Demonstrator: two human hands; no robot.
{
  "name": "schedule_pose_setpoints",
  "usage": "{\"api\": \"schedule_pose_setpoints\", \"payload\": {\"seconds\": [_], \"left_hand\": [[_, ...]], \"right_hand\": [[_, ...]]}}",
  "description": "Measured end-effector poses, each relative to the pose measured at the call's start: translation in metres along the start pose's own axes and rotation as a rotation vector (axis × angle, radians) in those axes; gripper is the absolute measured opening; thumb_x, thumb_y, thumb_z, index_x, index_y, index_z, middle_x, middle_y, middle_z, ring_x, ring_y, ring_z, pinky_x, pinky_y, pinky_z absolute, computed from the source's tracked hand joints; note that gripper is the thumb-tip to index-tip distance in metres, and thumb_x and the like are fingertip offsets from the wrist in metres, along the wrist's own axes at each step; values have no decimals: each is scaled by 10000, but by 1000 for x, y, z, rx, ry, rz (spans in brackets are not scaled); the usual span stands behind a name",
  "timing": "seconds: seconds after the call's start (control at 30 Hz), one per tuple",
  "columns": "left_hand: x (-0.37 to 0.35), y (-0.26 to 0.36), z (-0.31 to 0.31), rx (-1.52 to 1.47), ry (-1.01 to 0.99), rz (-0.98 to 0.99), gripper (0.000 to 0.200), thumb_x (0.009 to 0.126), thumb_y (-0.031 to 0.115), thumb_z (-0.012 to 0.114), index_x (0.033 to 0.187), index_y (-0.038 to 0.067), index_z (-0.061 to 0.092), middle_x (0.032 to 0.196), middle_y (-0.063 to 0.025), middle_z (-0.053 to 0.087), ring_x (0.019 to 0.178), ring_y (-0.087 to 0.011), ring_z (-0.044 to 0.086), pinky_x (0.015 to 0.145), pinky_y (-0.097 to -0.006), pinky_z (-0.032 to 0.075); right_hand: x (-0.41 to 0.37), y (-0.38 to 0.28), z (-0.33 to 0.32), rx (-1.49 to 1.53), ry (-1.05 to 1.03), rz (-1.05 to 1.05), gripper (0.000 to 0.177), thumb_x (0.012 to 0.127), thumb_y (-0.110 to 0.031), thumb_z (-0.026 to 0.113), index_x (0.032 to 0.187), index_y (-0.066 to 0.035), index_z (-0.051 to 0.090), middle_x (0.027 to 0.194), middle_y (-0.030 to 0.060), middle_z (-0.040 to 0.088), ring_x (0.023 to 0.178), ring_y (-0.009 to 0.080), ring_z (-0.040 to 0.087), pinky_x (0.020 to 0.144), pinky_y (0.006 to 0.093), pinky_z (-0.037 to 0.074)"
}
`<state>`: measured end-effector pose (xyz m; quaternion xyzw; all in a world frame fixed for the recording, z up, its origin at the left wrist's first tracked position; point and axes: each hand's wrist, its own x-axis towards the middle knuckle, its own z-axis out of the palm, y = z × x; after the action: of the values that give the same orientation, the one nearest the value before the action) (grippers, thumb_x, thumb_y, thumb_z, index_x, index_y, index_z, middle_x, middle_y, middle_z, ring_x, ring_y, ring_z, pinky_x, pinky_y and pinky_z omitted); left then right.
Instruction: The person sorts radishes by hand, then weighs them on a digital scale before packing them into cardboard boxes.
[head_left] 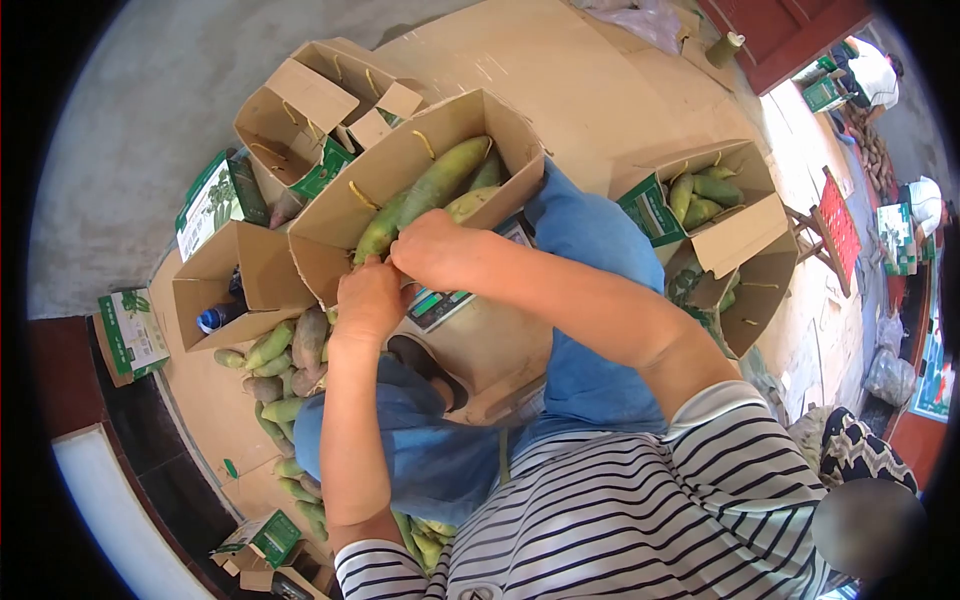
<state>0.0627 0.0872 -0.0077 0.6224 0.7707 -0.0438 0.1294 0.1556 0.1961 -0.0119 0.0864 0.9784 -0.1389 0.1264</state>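
Observation:
Between my knees stands an open cardboard box (330, 222) with several long green radishes (445, 182) lying in it. Both of my hands meet at its near edge, close to the end of a radish. My left hand (372, 298) has its fingers bent at the box edge. Right beside it, my right hand (430, 248) is closed over the near side of the box. What the fingertips hold, if anything, is hidden. Under the box, a scale (438, 308) with a lit green display shows partly below my wrists.
Loose radishes (270, 345) are piled on the cardboard floor at the left. More open boxes stand behind and left, one holding a blue-capped bottle (212, 320). At right are a box of radishes (740, 235), a red stool (838, 225) and two people (875, 78) farther off.

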Motion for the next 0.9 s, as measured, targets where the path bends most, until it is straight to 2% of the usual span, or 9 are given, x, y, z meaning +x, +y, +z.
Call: {"api": "schedule_pose_setpoints", "payload": {"seconds": [0.1,0.23,0.33,0.43,0.53,0.67,0.7,0.8,0.9], "left_hand": [[0,-2,2,-7,-5,0,295,782,282,656,963,50,633,907,-185,604,859,-360,611,743,-455,493],[2,-7,8,12,-48,-45,302,813,295,622,1007,63,620,926,-165,614,874,-343,617,757,-453,489],[7,-9,15,46,-122,-91,255,860,276,567,1014,81,623,993,-132,614,918,-294,628,762,-439,478],[6,-11,16,82,-59,-62,201,854,232,554,925,74,656,946,-125,632,868,-293,647,714,-417,495],[8,-12,21,84,-26,-36,228,855,264,540,911,69,644,900,-136,645,833,-319,646,698,-431,506],[9,-7,17,10,-19,-15,258,845,296,561,909,57,633,901,-157,649,845,-336,640,719,-449,508],[7,-3,14,-8,-18,-29,265,833,292,592,934,49,622,908,-169,648,866,-339,635,736,-456,506],[4,4,12,27,-23,-25,258,836,261,604,979,46,612,953,-162,639,867,-333,645,721,-438,520],[3,6,6,25,-71,-19,291,833,279,622,1009,49,593,963,-153,647,885,-326,644,743,-429,518]], "right_hand": [[-3,5,-5,5,71,24,127,756,-158,621,807,-49,663,819,120,668,800,291,652,657,396,513],[-18,10,-32,94,67,33,266,804,-247,635,891,4,625,888,174,642,860,334,621,726,423,490],[-37,6,-58,164,93,17,274,821,-245,616,951,-4,599,910,154,629,880,337,603,744,427,475],[-61,0,-72,129,199,-1,285,830,-245,607,995,-15,581,919,136,610,893,340,585,753,425,464],[-88,7,-60,176,408,-28,228,813,-231,624,866,-13,585,856,149,596,853,347,592,723,438,468],[-120,18,-26,40,482,189,262,794,-254,645,900,-20,591,915,139,585,931,331,574,735,429,469],[-125,19,-11,7,513,212,270,787,-271,652,918,-38,612,966,117,589,1003,303,550,803,408,455],[-140,4,9,-62,598,208,325,781,-287,652,1007,-56,618,1099,97,586,1048,291,539,890,397,437],[-137,-7,15,-51,695,166,279,791,-272,641,983,-71,621,1098,79,585,1065,273,529,910,398,422]]}}
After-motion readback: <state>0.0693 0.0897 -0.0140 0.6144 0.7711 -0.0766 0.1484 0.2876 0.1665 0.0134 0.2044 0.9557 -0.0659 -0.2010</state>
